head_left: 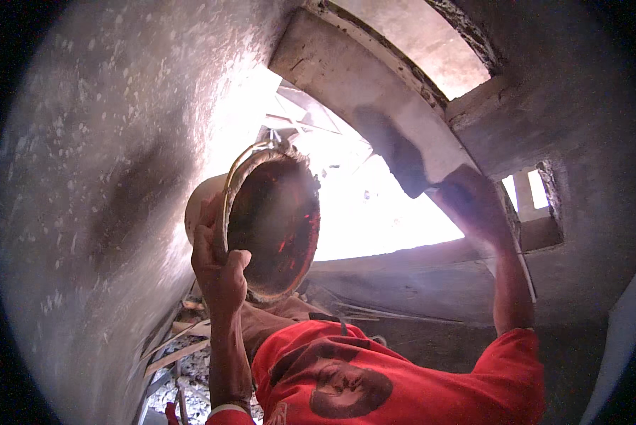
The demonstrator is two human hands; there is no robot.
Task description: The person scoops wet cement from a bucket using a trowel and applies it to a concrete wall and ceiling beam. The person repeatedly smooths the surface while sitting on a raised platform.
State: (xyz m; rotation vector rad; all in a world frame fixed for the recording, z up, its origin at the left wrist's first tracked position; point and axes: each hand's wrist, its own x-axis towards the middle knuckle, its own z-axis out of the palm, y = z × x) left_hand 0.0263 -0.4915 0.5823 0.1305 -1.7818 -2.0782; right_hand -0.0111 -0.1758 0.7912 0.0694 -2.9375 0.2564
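My left hand (219,269) grips a round bucket (274,219) by its side and rim, thumb over the edge. The bucket is tipped so its dark, stained inside faces me; its rim is rough and crusted, and a thin curved handle (227,205) runs along its left side. Raised at the right, my right hand (470,202) is closed round a dark flat-bladed tool that looks like a trowel (406,166). Its blade points up and left against a pale plastered ledge (360,78) and a bright opening; the grip is hidden in my fingers.
A rough grey wall (98,184) rises close on the left. Beyond the ledge is a bright opening (381,219); a smaller one (526,191) pierces the right wall. Wooden sticks (176,358) and rubble (190,382) lie below left. My red shirt (403,382) fills the lower part.
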